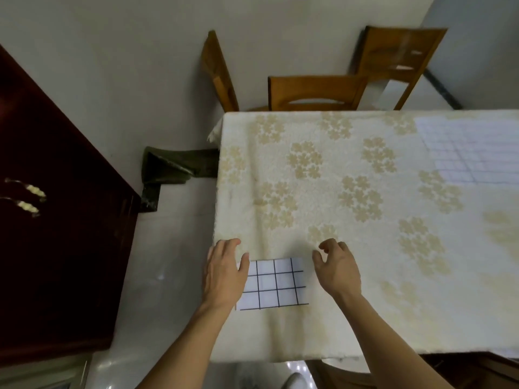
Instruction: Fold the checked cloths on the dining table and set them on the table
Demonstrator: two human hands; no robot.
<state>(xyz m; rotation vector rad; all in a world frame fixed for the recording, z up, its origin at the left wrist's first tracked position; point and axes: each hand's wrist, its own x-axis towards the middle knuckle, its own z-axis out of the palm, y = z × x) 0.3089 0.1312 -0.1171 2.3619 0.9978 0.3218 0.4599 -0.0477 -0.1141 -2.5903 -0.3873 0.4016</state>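
A folded white cloth with black checks [276, 283] lies flat near the table's front left corner. My left hand [224, 272] rests on its left edge, fingers straight and pointing away from me. My right hand [337, 266] hovers just off the cloth's right side, fingers loosely curled and holding nothing. A second checked cloth [471, 153], unfolded, lies spread out at the far right of the dining table [365, 318], which wears a cream floral tablecloth.
Three wooden chairs [317, 92] stand beyond the table's far edge. A dark red cabinet [56, 248] fills the left side. A dark green mat [171, 167] lies on the pale floor by the table's left edge.
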